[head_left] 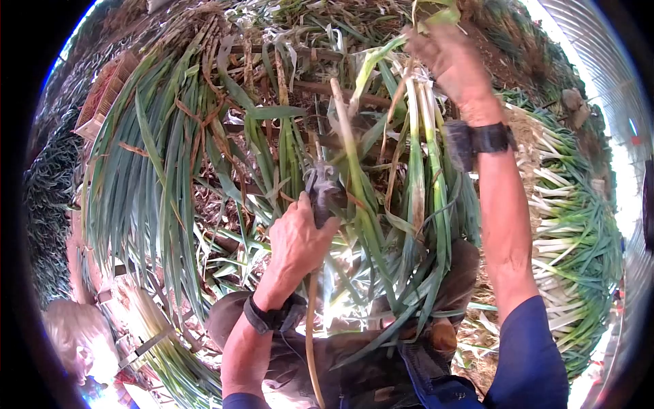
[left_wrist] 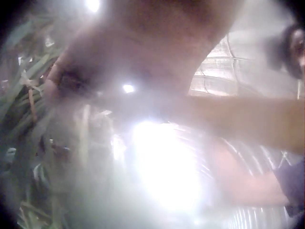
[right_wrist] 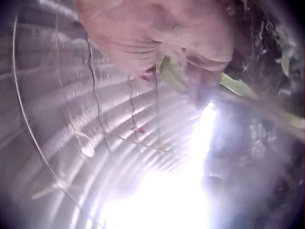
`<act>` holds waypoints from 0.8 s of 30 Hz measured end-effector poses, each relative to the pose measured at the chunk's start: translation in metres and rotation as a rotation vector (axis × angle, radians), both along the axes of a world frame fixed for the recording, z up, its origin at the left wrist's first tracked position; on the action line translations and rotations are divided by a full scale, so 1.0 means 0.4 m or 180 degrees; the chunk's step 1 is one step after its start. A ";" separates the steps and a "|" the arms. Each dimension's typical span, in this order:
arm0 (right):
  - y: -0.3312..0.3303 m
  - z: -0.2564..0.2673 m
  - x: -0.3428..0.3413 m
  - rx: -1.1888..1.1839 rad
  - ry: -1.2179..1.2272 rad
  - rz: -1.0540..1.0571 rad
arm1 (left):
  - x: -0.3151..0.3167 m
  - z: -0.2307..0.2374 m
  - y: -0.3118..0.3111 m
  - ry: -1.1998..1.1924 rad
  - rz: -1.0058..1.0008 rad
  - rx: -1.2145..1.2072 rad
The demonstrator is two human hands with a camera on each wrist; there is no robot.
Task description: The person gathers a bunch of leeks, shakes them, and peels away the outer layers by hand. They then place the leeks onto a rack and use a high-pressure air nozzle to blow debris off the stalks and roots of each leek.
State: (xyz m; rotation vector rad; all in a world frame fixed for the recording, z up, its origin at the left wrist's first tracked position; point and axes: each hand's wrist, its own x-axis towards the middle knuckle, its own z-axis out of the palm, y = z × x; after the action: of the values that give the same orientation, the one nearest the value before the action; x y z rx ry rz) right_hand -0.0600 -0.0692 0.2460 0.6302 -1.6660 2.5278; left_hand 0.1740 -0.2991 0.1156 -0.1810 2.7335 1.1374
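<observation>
In the head view my left hand (head_left: 298, 238) grips a grey air gun (head_left: 323, 189), its narrow tip pointing away from me and a tan hose (head_left: 313, 334) running back toward my lap. Just right of the gun stands a leek (head_left: 349, 146), white end up and green leaves down across my knees. My right hand (head_left: 449, 65) is raised at the upper right, blurred, its curled fingers pinching a torn green leaf (right_wrist: 238, 87), seen in the right wrist view. Below that hand hang several peeled-looking leeks (head_left: 429, 129). Glare and blur hide the left fingers in the left wrist view.
A large heap of leeks (head_left: 146, 184) with long leaves lies at left. Along the right, a row of leeks (head_left: 562, 232) lies with white ends inward. Stripped leaves (head_left: 313, 20) litter the far side. Another person's head (head_left: 78, 334) shows at lower left, beside bundled leeks (head_left: 153, 327).
</observation>
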 end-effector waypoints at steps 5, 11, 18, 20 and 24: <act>-0.066 -0.249 0.221 0.4784 0.0002 -0.0161 | 0.011 -0.002 0.001 0.0074 -0.0099 0.0040; -0.117 -0.575 0.495 0.6167 -0.0228 -0.0458 | 0.017 -0.015 0.021 0.0073 -0.0129 0.0002; -0.051 -0.527 0.493 0.5383 -0.0135 -0.0490 | 0.069 -0.022 0.062 -0.0275 -0.0580 0.0804; -0.026 -0.499 0.504 0.4888 -0.0315 -0.0186 | 0.097 -0.019 0.073 -0.0156 -0.0676 0.0933; 0.006 -0.445 0.559 0.4499 -0.0716 0.0151 | 0.103 -0.009 0.077 -0.0228 -0.0690 0.1044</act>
State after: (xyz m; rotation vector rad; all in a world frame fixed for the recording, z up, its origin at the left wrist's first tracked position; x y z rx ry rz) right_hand 0.1638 -0.0669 0.0678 0.3477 -3.3433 1.0353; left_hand 0.2152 -0.2683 0.1120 0.1135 2.3901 1.4561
